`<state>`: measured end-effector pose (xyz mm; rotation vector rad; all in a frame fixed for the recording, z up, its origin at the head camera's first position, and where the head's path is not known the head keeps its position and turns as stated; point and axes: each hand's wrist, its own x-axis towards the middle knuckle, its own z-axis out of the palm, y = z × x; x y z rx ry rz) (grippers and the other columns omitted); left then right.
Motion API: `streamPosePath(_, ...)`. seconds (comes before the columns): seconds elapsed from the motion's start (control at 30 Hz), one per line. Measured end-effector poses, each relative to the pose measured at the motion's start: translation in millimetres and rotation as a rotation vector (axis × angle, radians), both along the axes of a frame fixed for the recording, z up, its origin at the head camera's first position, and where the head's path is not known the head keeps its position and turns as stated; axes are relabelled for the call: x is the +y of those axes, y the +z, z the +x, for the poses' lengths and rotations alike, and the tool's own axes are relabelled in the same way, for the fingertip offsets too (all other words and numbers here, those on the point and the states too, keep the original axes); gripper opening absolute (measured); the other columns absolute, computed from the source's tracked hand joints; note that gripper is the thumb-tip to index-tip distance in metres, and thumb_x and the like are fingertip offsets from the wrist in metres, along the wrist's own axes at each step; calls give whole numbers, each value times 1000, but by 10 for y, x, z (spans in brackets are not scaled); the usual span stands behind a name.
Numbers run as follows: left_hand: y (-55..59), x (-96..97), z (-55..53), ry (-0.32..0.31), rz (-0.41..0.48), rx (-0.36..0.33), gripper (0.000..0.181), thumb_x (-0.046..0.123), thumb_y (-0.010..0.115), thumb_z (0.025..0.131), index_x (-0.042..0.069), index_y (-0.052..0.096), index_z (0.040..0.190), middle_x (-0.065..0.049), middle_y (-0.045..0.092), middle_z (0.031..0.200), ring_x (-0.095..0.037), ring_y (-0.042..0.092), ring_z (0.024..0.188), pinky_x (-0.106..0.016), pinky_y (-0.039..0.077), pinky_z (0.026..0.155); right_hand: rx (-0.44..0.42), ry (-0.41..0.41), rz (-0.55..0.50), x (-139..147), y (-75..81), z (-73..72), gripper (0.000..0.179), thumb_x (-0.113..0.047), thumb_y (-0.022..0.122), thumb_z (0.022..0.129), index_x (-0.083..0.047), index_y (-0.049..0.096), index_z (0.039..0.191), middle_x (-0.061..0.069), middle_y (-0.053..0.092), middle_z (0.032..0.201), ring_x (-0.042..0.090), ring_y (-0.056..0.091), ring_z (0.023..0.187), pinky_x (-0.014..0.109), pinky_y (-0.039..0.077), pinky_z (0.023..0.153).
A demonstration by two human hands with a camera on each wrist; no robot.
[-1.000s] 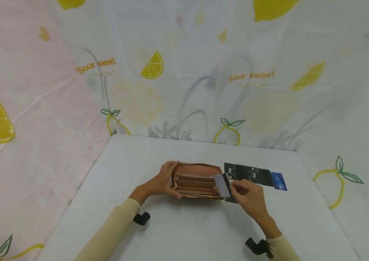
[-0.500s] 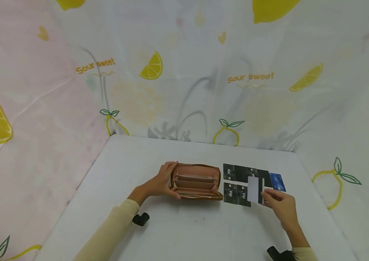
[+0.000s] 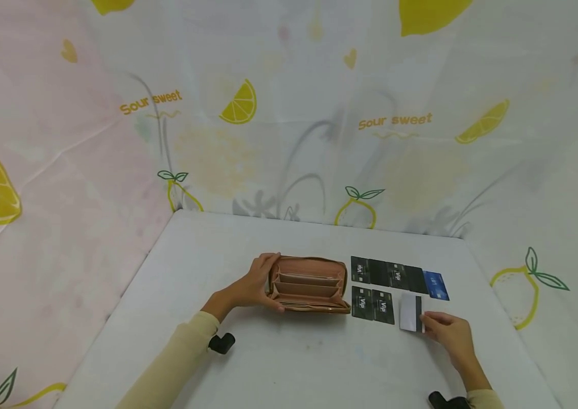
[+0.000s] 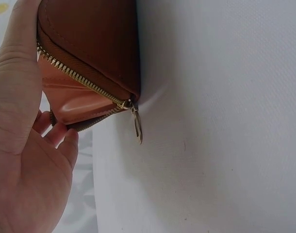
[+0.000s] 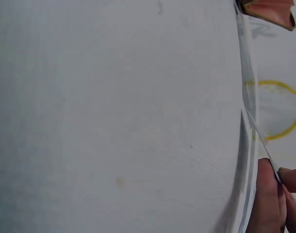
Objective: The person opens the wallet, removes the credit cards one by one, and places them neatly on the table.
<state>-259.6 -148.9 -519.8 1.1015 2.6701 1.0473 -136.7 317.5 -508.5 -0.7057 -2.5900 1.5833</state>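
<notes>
A brown zip wallet [image 3: 309, 284] stands unzipped on the white table, its inner compartments showing. My left hand [image 3: 250, 287] grips its left end, thumb on the near side and fingers on the far side; in the left wrist view a brass zip pull [image 4: 137, 124] hangs at the wallet's corner. Between thumb and fingers my right hand [image 3: 451, 335] pinches the right edge of a white card [image 3: 409, 312] with a dark stripe. This card is just right of two black VIP cards [image 3: 373, 305], low over the table. The right wrist view shows it edge-on, tilted.
Behind the held card, a row of black cards [image 3: 389, 274] ends in a blue card [image 3: 436, 285] on the right. White table [image 3: 289, 363] surface extends in front of the hands. A lemon-patterned cloth [image 3: 289, 113] hangs behind and at both sides.
My right hand has carried the white card from the wallet's right end rightward, past the two near VIP cards, and lowered it toward the table. My left hand has stayed on the wallet.
</notes>
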Motion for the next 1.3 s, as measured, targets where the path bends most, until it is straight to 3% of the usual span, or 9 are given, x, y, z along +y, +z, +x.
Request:
streamPosePath(0.4, 1, 3, -5, -4, -14, 4, 130, 56, 87, 62, 2, 13, 155, -15, 19, 149, -31, 25, 131, -51, 36, 103, -36, 49, 56, 10, -129, -148, 41, -14, 73, 86, 19, 64, 110, 20, 70, 92, 11, 64, 68, 23, 54, 58)
streamPosePath(0.67, 20, -4, 9, 4, -15, -13, 131, 56, 88, 62, 0, 13, 154, -16, 18, 150, -32, 26, 130, -52, 37, 102, -97, 144, 217, 5, -65, -217, 41, -21, 76, 85, 14, 68, 105, 14, 71, 83, 16, 66, 60, 21, 48, 53)
streamPosePath(0.9, 27, 0, 6, 2, -22, 0, 131, 56, 88, 62, -3, 14, 153, -15, 20, 149, -31, 27, 128, -51, 38, 102, -137, 211, 327, -62, 85, -265, 35, -22, 78, 82, 10, 71, 94, 5, 67, 67, 16, 64, 56, 27, 50, 54)
streamPosePath(1.3, 16, 6, -2, 2, -17, -17, 132, 58, 87, 62, -2, 13, 154, -15, 18, 150, -32, 25, 131, -53, 36, 103, -149, 262, 532, -176, 121, -306, 37, -26, 84, 76, 5, 66, 82, 6, 61, 67, 18, 55, 57, 32, 44, 52)
